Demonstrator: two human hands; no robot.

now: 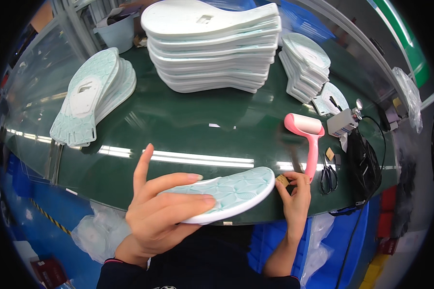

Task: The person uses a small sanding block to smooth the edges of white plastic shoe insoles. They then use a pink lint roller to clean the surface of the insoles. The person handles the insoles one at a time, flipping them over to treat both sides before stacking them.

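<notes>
Glossy dark-green table (pixel 178 120) edge nearest, the left hand (pixel 159 216) curls around a pale mint shoe sole (pixel 226 190) with quilted tread, index finger raised, the right hand (pixel 294 195) pinches a small tan block (pixel 282 180) at its tip, beyond lie a pink roller (pixel 306 130) and stacked white foam soles (pixel 212 48).

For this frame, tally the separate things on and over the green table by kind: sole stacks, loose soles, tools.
Stacks of pale shoe soles: 3
Single sole in the left hand: 1
Small tan block in the right hand: 1
Pink lint roller: 1
Scissors: 1
Total: 7
</notes>
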